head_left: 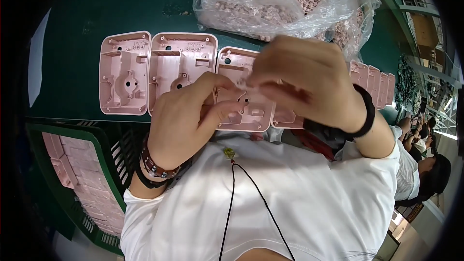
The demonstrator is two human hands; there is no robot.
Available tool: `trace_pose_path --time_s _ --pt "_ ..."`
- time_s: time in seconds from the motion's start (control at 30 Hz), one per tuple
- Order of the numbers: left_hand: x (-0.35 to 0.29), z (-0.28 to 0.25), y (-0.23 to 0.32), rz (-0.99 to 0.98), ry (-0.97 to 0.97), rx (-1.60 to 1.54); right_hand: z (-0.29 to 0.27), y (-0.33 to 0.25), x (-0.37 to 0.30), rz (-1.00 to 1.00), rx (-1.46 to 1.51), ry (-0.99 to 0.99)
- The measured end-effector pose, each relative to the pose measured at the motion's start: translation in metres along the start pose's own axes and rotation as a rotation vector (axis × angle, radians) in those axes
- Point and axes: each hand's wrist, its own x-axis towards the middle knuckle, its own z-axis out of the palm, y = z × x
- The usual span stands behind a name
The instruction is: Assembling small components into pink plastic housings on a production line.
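A row of open pink plastic housings (123, 55) lies on the green table, each with inner walls and round holes. Over a middle housing (253, 121), both my hands meet. My left hand (186, 116) has its thumb and index finger bent toward each other, its other fingers hidden. Above the same housing, my right hand (311, 82) is curled with its fingertips together, a little blurred. A tiny pale piece (240, 83) shows by the fingertips of both hands, too small to make out.
A clear plastic bag (232, 12) full of small pink parts lies behind the housings. More pink housings (372, 84) continue to the right. At lower left stands a green crate (104, 150) with stacked pink housings. White paper (37, 60) lies far left. People (415, 174) sit at right.
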Motion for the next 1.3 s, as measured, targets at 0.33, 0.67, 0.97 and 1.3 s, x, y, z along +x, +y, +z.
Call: trace_pose_path --time_s 0.33,0.67,0.97,1.3 --pt "-0.017 0.007 -0.015 -0.009 0.093 0.639 0.038 0.065 0.038 -0.426 -0.339 -0.210" --pt "-0.020 0.006 -0.017 -0.005 0.102 0.630 0.030 0.065 0.032 -0.401 -0.304 -0.395" --pt "-0.032 -0.019 -0.015 -0.085 0.204 -0.163 0.012 -0.004 0.050 -0.143 -0.033 -0.115" --pt "-0.030 -0.019 0.000 -0.113 0.283 -0.753 0.050 -0.048 0.064 -0.117 -0.068 0.039"
